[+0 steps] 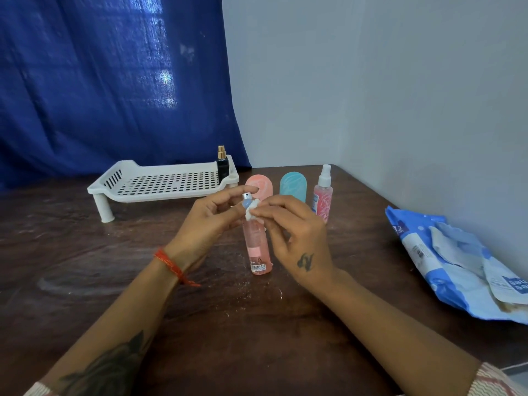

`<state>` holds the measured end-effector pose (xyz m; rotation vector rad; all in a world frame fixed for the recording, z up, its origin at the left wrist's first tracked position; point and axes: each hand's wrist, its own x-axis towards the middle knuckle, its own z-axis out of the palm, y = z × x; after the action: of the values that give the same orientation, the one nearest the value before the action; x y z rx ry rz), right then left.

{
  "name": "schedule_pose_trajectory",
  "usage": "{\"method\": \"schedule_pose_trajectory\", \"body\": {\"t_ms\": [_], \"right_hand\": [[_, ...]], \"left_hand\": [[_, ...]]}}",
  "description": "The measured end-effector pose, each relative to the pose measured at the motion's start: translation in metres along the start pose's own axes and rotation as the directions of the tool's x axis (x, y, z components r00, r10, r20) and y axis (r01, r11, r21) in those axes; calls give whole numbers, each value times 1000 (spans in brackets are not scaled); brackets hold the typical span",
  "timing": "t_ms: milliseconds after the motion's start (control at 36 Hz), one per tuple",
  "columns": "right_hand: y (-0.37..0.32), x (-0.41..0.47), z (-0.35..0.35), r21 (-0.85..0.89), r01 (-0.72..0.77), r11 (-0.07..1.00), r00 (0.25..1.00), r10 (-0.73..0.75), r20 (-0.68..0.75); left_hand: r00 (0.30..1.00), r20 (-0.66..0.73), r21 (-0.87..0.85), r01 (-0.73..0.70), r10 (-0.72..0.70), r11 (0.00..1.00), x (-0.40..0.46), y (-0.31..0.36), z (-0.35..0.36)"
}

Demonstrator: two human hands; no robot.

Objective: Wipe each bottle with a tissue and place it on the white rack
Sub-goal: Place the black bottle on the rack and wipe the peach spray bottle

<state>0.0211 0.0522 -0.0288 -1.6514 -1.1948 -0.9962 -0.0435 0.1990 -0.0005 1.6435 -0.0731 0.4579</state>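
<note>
Step in hand, as I read it: wiping the neck and nozzle of the pink bottle (258,247), which stands upright on the table (85,267) at frame centre.

Left hand (205,224): its grip is hard to read. The fingers curl toward the nozzle and the index arcs over the top, but I cannot tell whether they actually pinch the neck. Right hand (297,232): fingertips pinch a small wad of tissue (252,210) against the shoulder of the bottle.

To do it well:
- Pin the base to the table; it is tall and narrow, so side pressure could tip it.
- Turn the bottle, not the wad, to cover the full circumference.
- Work top down: nozzle, neck, body, base.
- Keep off the spray button.
- The wad is small; refold it or take a fresh one from the blue pack (457,267) at right edge.

Counts:
- White rack (160,184), upper left of centre: 1.
- Dark bottle (222,164) on the rack's right end: 1.
- Behind the hands: peach bottle (263,182), teal bottle (293,185), pink spray bottle (323,192), 1 each.
- Bottles total: 5; 4 off the rack.
- Tissue pack: 1.
</note>
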Motion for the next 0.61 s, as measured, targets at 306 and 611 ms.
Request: {"method": "schedule_pose_trajectory", "body": {"t_ms": [306,611], "right_hand": [[1,4,-1,144,-305,941,951,294,93],[2,4,-1,143,-336,931,941,328,80]], "left_hand": [[1000,11,-22,-1,1,1000,-1,3,1],[1000,13,42,25,-26,999,-3,7,3]]}}
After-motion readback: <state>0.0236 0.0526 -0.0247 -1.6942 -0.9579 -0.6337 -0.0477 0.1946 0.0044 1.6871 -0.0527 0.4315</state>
